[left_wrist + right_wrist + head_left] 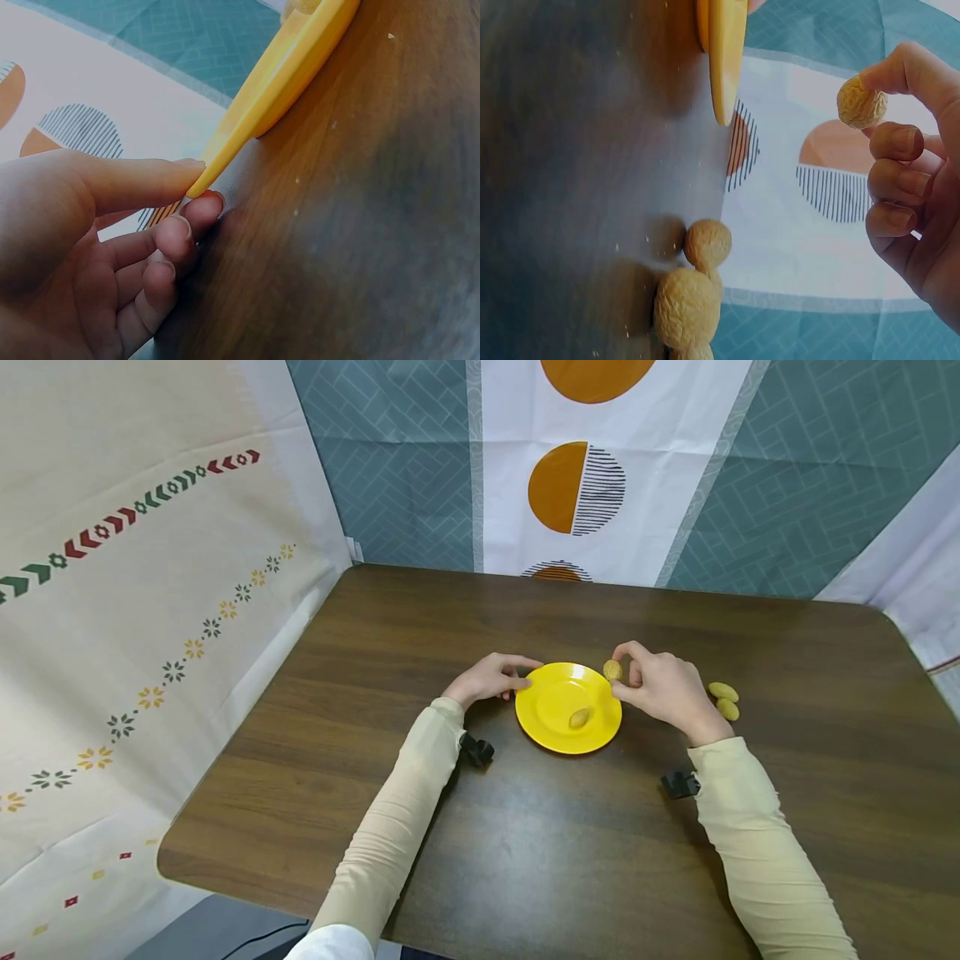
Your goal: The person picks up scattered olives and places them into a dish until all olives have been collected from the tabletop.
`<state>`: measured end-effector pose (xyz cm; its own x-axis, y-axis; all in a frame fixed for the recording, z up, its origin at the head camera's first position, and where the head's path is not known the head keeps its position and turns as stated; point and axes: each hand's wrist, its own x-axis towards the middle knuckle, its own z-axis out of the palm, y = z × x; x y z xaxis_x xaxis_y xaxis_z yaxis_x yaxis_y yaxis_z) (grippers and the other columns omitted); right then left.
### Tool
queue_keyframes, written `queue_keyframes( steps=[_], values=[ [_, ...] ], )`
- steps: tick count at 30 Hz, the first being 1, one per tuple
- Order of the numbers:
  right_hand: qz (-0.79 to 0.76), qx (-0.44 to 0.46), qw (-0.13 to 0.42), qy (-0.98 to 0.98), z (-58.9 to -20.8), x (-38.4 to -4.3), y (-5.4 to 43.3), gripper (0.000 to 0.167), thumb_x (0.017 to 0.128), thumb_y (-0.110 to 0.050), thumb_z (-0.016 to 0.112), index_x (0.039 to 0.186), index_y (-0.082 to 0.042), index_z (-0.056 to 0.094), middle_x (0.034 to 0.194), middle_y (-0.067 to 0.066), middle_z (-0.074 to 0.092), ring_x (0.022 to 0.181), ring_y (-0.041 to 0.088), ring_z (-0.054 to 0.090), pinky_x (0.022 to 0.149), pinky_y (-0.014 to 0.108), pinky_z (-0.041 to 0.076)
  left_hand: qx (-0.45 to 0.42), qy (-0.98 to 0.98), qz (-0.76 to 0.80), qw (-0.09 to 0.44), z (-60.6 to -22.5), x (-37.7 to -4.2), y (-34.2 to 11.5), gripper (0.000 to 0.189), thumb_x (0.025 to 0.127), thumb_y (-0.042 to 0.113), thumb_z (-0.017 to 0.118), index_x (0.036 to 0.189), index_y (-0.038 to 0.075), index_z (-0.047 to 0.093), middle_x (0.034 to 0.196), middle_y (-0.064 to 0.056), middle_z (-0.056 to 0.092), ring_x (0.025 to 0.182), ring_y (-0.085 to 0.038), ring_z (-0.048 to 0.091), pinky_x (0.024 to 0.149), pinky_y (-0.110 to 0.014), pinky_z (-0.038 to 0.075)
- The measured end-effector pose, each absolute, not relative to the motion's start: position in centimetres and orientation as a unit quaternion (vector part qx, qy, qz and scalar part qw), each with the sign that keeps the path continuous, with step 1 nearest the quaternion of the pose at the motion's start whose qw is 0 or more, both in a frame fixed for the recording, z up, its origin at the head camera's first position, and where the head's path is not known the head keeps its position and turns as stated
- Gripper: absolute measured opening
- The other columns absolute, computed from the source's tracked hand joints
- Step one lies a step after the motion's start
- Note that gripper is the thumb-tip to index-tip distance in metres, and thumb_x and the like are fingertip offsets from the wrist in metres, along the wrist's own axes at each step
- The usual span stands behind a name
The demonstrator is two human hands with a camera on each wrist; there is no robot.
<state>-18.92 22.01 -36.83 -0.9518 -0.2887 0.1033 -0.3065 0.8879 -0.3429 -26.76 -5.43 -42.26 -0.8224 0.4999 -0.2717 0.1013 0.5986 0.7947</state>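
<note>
A yellow plate (551, 727) lies on the table, with one small wrinkled yellow oval piece (579, 718) on it. My left hand (491, 679) pinches the plate's left rim, thumb on top and fingertips at the underside, as the left wrist view shows. Above the plate's right edge, my right hand (663, 687) pinches another wrinkled yellow piece (861, 103) between thumb and index finger. The other fingers of that hand curl toward the palm. Whether these pieces are nuts or dried fruit, I cannot tell.
More wrinkled yellow pieces (723, 692) lie close together on the brown wooden table (480, 860), just right of my right wrist. Patterned cloths hang behind the table (405, 485) and along its left side (150, 610).
</note>
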Motion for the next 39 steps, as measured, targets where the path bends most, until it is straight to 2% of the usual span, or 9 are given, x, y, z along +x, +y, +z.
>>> queue_keyframes(
  steps=[8, 15, 30, 39],
  values=[
    [0.175, 0.175, 0.018, -0.969, -37.5, -19.0, 21.0, 0.033, 0.087, -0.020, 0.068, 0.115, -0.010, 0.055, 0.069, 0.003, 0.054, 0.052, 0.015, 0.041, 0.051, 0.027, 0.034, 0.176, 0.861, 0.412, 0.242, -42.3, -26.7, -5.4, 0.040, 0.094, 0.024, 0.064, 0.134, 0.027, 0.060, 0.076, -0.003, 0.052, 0.060, -0.016, 0.048, 0.057, -0.023, 0.042],
    [0.180, 0.204, 0.037, -0.962, -37.8, -18.9, 19.9, 0.035, 0.087, -0.023, 0.072, 0.115, -0.012, 0.056, 0.065, 0.001, 0.051, 0.050, 0.014, 0.038, 0.049, 0.025, 0.034, 0.175, 0.863, 0.407, 0.244, -42.1, -26.8, -5.4, 0.041, 0.094, 0.024, 0.064, 0.134, 0.027, 0.059, 0.077, -0.004, 0.053, 0.060, -0.016, 0.048, 0.057, -0.023, 0.042],
    [0.161, 0.226, -0.025, -0.960, -38.3, -18.8, 19.0, 0.037, 0.086, -0.028, 0.073, 0.118, -0.013, 0.060, 0.064, -0.001, 0.046, 0.051, 0.013, 0.038, 0.049, 0.024, 0.032, 0.173, 0.866, 0.401, 0.244, -42.1, -26.9, -5.3, 0.041, 0.093, 0.026, 0.064, 0.134, 0.028, 0.059, 0.077, -0.004, 0.052, 0.060, -0.016, 0.048, 0.058, -0.022, 0.043],
    [0.156, 0.234, -0.038, -0.959, -38.4, -18.8, 18.9, 0.035, 0.087, -0.029, 0.072, 0.117, -0.015, 0.061, 0.064, -0.002, 0.046, 0.051, 0.012, 0.037, 0.049, 0.024, 0.031, 0.173, 0.863, 0.405, 0.247, -42.3, -27.0, -5.3, 0.041, 0.094, 0.026, 0.064, 0.134, 0.027, 0.059, 0.078, -0.004, 0.053, 0.060, -0.015, 0.049, 0.058, -0.022, 0.043]
  ],
)
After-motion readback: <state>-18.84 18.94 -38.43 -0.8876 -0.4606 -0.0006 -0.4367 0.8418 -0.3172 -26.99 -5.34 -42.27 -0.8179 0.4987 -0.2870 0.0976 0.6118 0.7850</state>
